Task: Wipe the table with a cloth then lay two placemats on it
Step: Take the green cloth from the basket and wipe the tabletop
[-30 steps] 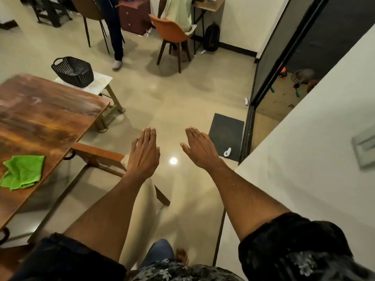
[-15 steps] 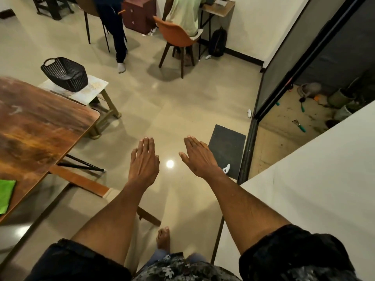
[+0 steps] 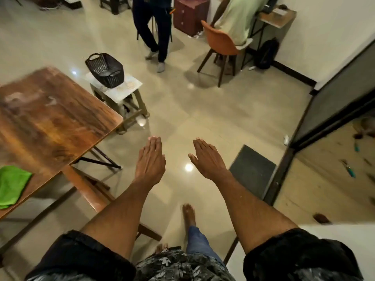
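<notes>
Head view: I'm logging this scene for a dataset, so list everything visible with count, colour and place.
wooden table: 1, brown, left
green cloth: 1, on the table's near edge
woven plastic basket: 1, black, on the stool
small stool: 1, pale top, beyond the table
orange chair: 1, far, occupied
dark floor mat: 1, grey, right, by the doorway
black backpack: 1, against the far wall
other people: 2, far; no placemats visible
left hand: open, over the floor
right hand: open, over the floor
</notes>
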`<state>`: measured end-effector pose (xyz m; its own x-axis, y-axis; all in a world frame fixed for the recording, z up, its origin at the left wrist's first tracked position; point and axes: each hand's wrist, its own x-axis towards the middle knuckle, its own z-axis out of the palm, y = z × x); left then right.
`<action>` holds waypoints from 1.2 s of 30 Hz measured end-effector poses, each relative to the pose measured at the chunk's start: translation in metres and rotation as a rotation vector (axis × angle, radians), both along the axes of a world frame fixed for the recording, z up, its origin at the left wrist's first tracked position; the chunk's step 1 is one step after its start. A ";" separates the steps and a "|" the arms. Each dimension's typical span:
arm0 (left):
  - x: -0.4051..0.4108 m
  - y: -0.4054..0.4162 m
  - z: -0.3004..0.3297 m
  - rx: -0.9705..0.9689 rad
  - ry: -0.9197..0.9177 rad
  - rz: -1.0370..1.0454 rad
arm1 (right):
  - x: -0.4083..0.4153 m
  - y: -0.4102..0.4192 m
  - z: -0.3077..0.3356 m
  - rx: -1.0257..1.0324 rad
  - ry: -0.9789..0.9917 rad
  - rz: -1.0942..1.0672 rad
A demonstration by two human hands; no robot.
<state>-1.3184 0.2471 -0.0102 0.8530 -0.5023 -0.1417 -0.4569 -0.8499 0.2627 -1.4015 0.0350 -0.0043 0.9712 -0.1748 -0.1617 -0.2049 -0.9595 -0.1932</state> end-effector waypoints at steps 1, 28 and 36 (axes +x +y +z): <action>0.011 -0.004 0.000 0.004 0.001 0.035 | 0.018 -0.007 -0.002 0.000 -0.013 0.043; 0.112 0.067 0.016 0.057 -0.017 0.762 | 0.278 0.065 -0.004 0.025 -0.002 0.772; 0.142 0.115 0.011 0.013 -0.061 0.889 | 0.325 0.112 0.015 0.042 -0.054 0.862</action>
